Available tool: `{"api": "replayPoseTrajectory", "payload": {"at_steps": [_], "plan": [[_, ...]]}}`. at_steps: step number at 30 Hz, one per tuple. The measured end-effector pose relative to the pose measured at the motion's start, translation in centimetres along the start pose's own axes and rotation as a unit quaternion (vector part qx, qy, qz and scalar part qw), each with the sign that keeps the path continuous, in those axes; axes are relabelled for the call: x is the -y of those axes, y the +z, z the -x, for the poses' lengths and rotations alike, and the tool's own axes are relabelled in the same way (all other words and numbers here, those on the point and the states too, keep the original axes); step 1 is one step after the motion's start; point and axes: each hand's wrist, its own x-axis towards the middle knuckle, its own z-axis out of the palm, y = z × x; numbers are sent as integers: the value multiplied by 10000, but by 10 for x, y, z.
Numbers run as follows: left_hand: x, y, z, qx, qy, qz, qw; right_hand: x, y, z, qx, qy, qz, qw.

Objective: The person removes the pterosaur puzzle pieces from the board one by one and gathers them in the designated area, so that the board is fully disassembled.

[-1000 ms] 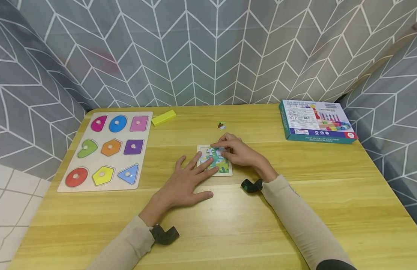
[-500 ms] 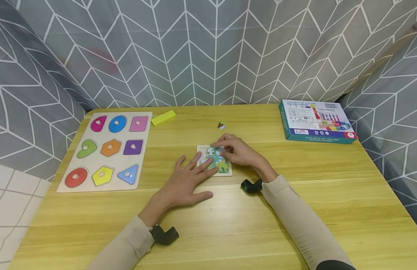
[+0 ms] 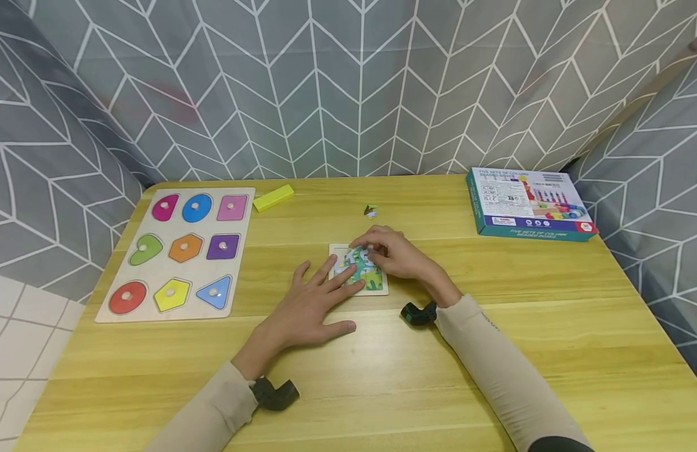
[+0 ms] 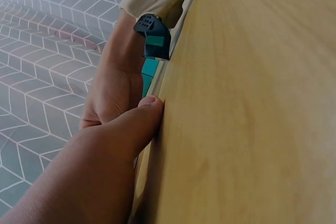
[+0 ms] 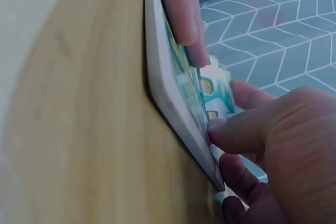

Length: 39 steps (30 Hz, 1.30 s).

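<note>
A small wooden jigsaw puzzle (image 3: 376, 292) with a green and pale blue picture lies in front of me, light frame around it. My left hand (image 3: 311, 307) lies flat with spread fingers, their tips resting on the puzzle's left and lower part. My right hand (image 3: 399, 254) pinches a jigsaw piece (image 5: 218, 88) between thumb and fingers at the puzzle's upper side. In the right wrist view this white and green piece stands tilted up from the picture. In the left wrist view the left thumb (image 4: 149, 109) is close along the tabletop. Fingers hide part of the picture.
A loose jigsaw piece (image 3: 371, 211) lies beyond the puzzle. A shape-knob board (image 3: 175, 260) covers the table's left, with a yellow block (image 3: 273, 198) by its far corner. A boxed bead set (image 3: 531, 204) stands back right. A grey patterned curtain (image 3: 337, 94) closes off the back.
The right hand has shifted very slightly, and the pinched jigsaw piece has tilted up off the puzzle. My left hand stays where it was.
</note>
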Motion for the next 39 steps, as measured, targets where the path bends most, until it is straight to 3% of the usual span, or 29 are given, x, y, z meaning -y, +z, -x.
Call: {"api": "replayPoseTrajectory", "payload": {"at_steps": [12,32,39], "plan": [[0,1,1,-32,35,-22,10000,0,2,0,67,72,140,9999],[1,3,1,-56,11,-13,10000,0,4,0,-215,92,350,9991],[0,3,0,-37,2,-28,10000,-5,5,1,-282,-12,160,9995]]}}
